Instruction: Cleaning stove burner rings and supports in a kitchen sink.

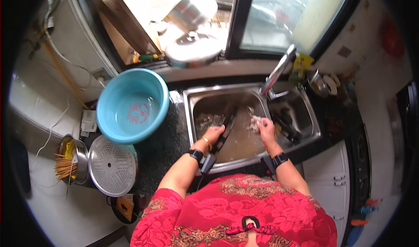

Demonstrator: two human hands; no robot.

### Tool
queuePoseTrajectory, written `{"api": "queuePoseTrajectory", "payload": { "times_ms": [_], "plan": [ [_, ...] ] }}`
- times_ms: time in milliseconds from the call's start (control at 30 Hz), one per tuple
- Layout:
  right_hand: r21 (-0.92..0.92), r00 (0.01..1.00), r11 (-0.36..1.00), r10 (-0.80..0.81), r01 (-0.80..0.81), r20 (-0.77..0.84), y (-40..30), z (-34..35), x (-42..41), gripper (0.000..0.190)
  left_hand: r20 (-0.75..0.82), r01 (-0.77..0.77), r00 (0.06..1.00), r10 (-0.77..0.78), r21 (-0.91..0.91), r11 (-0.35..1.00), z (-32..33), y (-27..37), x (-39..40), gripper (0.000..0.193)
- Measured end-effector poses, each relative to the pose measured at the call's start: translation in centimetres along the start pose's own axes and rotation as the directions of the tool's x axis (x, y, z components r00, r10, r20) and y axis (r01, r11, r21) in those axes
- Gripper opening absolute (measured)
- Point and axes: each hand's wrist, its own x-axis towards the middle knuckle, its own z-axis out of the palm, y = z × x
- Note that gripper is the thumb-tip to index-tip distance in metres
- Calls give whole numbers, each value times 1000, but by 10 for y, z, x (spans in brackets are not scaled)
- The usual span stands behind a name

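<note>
In the large basin of a stainless steel sink (188, 122), murky brownish water (240, 145) stands. My left hand (214, 134) grips a long, dark, wet object (229, 122), which slants through the water; blur hides its exact kind. A pale, crumpled wet thing (254, 123) is pinched in the fingers of my right hand (267, 132), over the right side of the same basin. I cannot tell what it is made of. More dark, elongated pieces (288, 129) lie in the smaller basin to the right.
A chrome faucet (278, 70) rises behind the sink. On the left of the black counter (160, 148) stand a light-blue plastic basin (132, 99), a perforated metal steamer tray (112, 165) and a metal container (83, 163) with chopsticks. A lidded pot (193, 50) is at the window.
</note>
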Motion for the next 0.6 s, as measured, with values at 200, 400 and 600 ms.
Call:
{"api": "queuePoseTrajectory", "payload": {
  "times_ms": [200,400,600],
  "plan": [
    [-79,987,984,-160,159,-1,-17,19,-15,21,21,106,994,-103,-223,969,21,7,5,34],
    [-171,810,804,-513,569,283,-64,60,-54,19,0,95,995,-104,-415,905,29,3,-8,32],
    [-169,792,783,-547,599,271,-51,83,-17,13,-164,68,979,-122,-302,951,32,13,1,36]
  ]
}}
